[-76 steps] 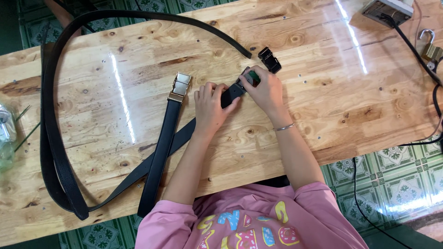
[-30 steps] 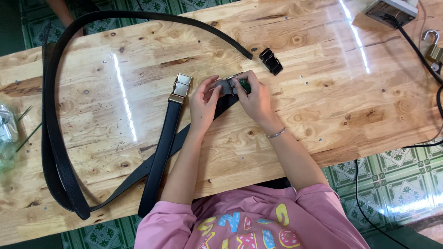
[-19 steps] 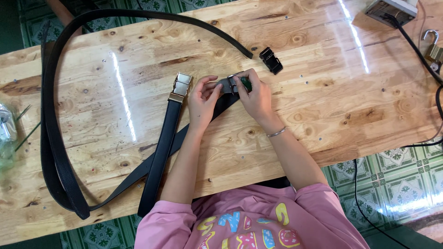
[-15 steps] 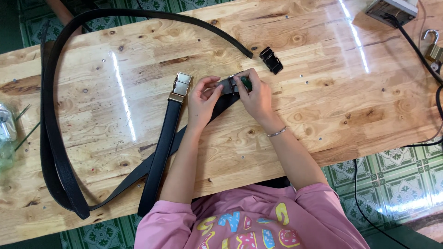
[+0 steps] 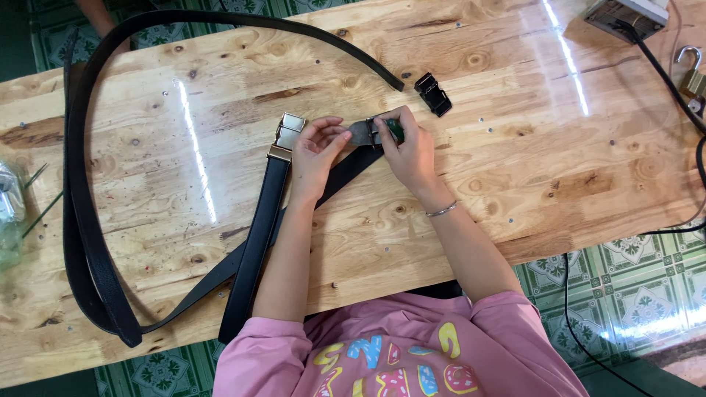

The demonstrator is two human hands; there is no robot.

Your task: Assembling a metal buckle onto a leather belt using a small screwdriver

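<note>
Head view: both hands meet over the middle of the pale knotty pine surface (image 5: 515,147). The left hand (image 5: 318,147) pinches the tip of a black leather belt strap (image 5: 346,167) between thumb and fingers, closed on it. The right hand (image 5: 406,147) is closed around a small grey metal buckle piece (image 5: 364,131), held right at that strap end; a green bit shows under its fingers, too hidden to tell what it is. The strap and buckle piece lie just above the surface, between the two hands.

The step in hand looks like seating the buckle piece onto the strap tip. The next move seems to call for steady alignment: the left hand keeping the strap flat and straight while the right presses or clamps the metal squarely, without letting the strap slip.

Just beside the left hand lies a second black belt with a silver clamp buckle (image 5: 288,132), its strap running toward the near edge. A long black leather strap (image 5: 81,220) loops wide around the far and left part of the surface. A small black plastic clip (image 5: 432,93) sits near the right hand, apart from it. At the far right corner stand a grey grilled box (image 5: 625,11) with a black cable (image 5: 684,103), and a brass padlock (image 5: 693,73). A clear plastic item (image 5: 9,213) rests at the left edge. Green patterned floor tiles (image 5: 640,279) show below; the person wears a pink printed shirt (image 5: 397,353).
</note>
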